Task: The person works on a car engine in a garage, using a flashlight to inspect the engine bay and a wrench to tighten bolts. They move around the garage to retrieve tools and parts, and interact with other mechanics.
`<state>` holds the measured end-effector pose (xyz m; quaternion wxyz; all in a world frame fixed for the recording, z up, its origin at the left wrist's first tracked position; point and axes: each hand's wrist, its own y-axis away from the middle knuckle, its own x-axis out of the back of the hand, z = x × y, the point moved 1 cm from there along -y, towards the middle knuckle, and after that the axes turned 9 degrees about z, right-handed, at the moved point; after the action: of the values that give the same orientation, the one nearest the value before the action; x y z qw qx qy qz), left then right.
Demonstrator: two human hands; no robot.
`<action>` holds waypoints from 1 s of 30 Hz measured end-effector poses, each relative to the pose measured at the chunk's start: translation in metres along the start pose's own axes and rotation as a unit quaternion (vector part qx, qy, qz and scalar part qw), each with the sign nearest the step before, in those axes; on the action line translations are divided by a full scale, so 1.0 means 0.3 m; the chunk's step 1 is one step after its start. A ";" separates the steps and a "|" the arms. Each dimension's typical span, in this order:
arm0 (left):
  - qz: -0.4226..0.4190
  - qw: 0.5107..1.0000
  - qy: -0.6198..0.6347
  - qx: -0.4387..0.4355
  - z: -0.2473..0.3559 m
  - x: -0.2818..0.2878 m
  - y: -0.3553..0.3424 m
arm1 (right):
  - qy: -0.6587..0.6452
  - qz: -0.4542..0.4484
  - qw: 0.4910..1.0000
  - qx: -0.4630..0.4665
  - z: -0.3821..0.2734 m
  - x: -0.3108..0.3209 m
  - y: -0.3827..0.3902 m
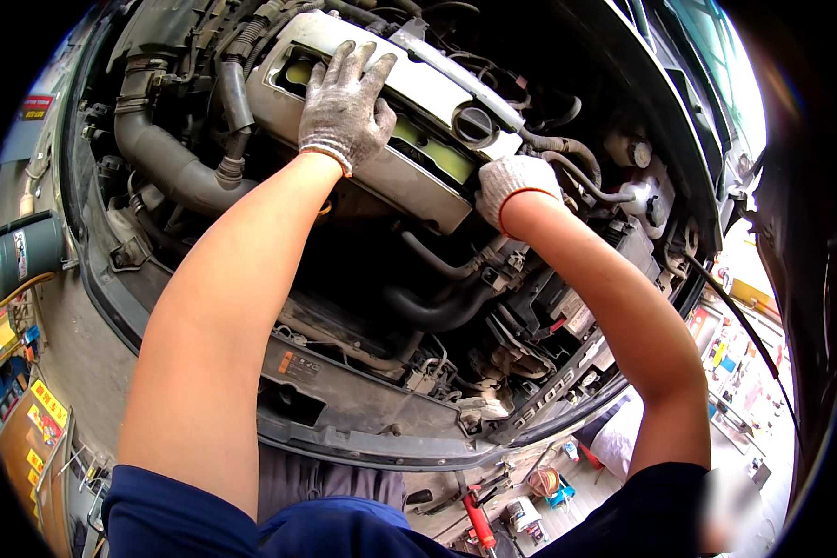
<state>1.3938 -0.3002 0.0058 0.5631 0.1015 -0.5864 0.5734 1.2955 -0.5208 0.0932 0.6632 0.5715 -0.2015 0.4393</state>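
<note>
A silver-grey engine cover (395,183) with a dark recess and yellow-green patches lies over the engine in an open car bay. My left hand (346,110), in a dirty grey knit glove, rests on the cover's left part with its fingers spread. A round black oil filler cap (474,124) sits near the cover's right end. My right hand (516,189), in a paler glove with a reddish cuff, is curled at the cover's right end and appears to grip its edge. Its fingertips are mostly hidden.
A thick black intake hose (172,163) curves along the left. Black coolant hoses (442,307) run below the cover, and a white reservoir (649,200) stands at right. The front body edge (372,446) lies between me and the engine. A red-handled tool (479,523) is on the floor.
</note>
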 end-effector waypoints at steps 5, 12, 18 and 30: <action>-0.010 1.000 0.004 0.005 0.002 -0.002 -0.004 | -0.003 -0.004 1.000 -0.021 -0.025 -0.002 -0.003; 0.008 0.999 -0.032 -0.001 -0.008 -0.032 0.021 | -0.080 0.282 0.956 -0.032 -0.039 -0.152 0.043; -0.020 0.999 -0.032 0.022 -0.001 -0.015 0.020 | -0.119 0.217 0.965 -0.084 -0.086 -0.106 0.055; -0.139 0.950 0.280 0.006 0.385 0.690 0.294 | -0.251 0.438 0.862 -0.051 -0.215 -0.142 0.454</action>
<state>1.1919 -0.2536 0.1511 0.7784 0.0209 -0.3814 0.4982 1.1469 -0.4809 0.1227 0.3576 0.4807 -0.6130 0.5151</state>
